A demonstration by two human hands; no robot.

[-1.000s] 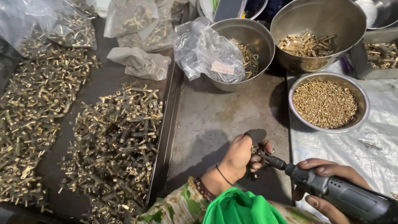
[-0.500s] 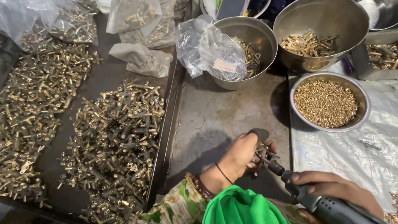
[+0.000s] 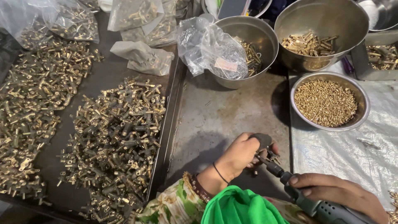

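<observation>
Small brass part [image 3: 271, 157] — mostly hidden in left hand [image 3: 242, 153] — against power screwdriver [image 3: 306, 199] tip

the right hand [image 3: 338, 195] and its power screwdriver [image 3: 306, 199] have slid lower, toward the frame's corner.

Bright, even light falls from above and a little ahead — the left hand [image 3: 240, 155] throws a soft dark shadow on the grey metal table [image 3: 224, 112] just beneath it. The steel bowls [image 3: 327, 16] catch a mild sheen inside, and each drops a shadow at its near foot. White glare flares on the clear plastic bags [image 3: 211, 45] — the brass pieces [image 3: 112, 137] on the tray glint sharply. Focus holds crisp across the middle; the far corners bend slightly.
</observation>
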